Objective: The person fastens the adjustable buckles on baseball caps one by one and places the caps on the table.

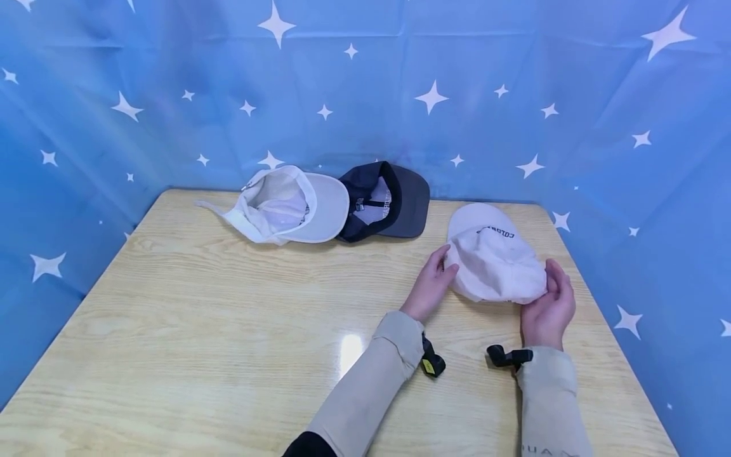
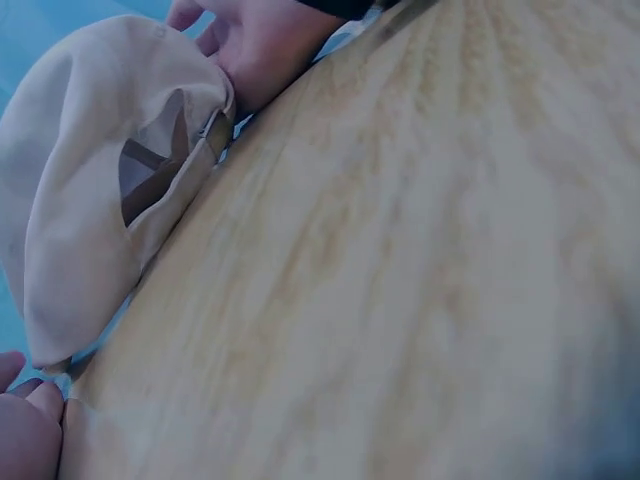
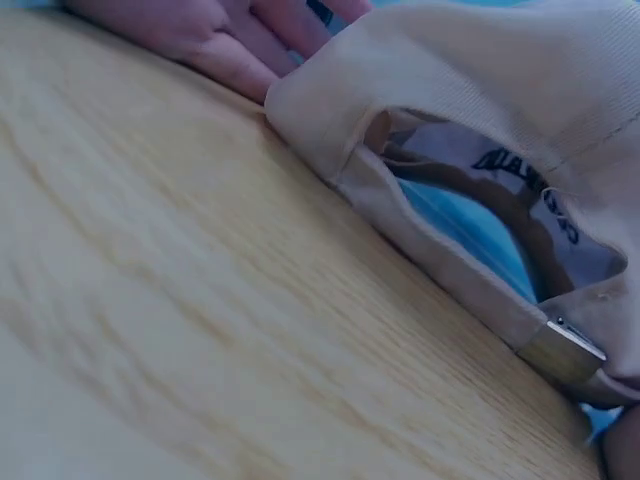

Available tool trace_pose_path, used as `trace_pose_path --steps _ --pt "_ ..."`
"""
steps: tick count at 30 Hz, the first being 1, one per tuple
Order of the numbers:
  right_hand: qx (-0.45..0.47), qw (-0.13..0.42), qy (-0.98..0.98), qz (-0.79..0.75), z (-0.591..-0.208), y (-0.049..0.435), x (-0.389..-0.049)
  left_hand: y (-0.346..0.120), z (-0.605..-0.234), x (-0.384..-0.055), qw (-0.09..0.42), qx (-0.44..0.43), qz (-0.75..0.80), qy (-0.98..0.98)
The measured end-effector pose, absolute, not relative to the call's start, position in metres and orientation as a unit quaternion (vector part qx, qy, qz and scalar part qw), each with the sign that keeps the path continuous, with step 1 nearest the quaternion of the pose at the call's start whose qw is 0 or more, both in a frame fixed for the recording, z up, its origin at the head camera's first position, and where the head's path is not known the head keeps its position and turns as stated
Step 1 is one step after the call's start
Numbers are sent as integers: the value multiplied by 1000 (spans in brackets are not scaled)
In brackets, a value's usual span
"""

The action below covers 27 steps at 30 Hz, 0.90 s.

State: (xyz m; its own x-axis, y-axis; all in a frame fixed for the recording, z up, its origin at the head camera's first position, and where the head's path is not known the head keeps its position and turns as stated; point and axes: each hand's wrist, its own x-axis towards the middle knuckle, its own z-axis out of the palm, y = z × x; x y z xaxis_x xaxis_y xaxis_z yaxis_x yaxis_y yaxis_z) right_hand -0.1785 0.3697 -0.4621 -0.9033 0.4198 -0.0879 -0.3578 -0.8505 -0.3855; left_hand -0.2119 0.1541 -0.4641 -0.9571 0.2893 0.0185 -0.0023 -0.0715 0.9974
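A pale baseball cap (image 1: 493, 257) with dark lettering sits crown up at the right of the table, its brim pointing to the back wall. My left hand (image 1: 431, 285) holds the cap's left edge between thumb and fingers. At the right rear edge, my right hand (image 1: 551, 308) grips with bent fingers, partly hidden by the cloth. The right wrist view shows the rear opening, with a metal buckle (image 3: 562, 352) on its strap close to the right hand. In the left wrist view, the strap edge of the cap (image 2: 75, 200) lies close over the wood.
A white cap (image 1: 325, 206) and a black cap (image 1: 414, 200) lie side by side at the table's back edge, both inside up, the white brim overlapping the black cap. A blue curtain (image 1: 371, 76) with white stars encloses the back and sides of the wooden table (image 1: 200, 330).
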Motion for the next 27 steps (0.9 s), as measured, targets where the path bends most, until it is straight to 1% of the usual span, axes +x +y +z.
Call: trace_pose_path --steps 4,6,11,19,21,23,27 --pt "-71 213 -142 964 -462 367 -174 147 -465 -210 103 94 734 665" --pt "-75 229 -129 962 -461 367 -169 143 -465 -208 102 92 727 673" --pt "-125 273 -90 950 -458 367 -154 131 -465 -198 85 83 752 649" --pt "-182 296 -42 937 -462 363 -132 105 -468 -183 81 94 833 540" --pt "-186 289 -29 939 -462 359 -126 98 -468 -179 77 94 838 532" --pt "-181 267 -17 946 -461 354 -120 89 -466 -176 75 94 843 524" --pt "-127 188 -5 974 -458 342 -109 69 -464 -171 82 97 845 519"
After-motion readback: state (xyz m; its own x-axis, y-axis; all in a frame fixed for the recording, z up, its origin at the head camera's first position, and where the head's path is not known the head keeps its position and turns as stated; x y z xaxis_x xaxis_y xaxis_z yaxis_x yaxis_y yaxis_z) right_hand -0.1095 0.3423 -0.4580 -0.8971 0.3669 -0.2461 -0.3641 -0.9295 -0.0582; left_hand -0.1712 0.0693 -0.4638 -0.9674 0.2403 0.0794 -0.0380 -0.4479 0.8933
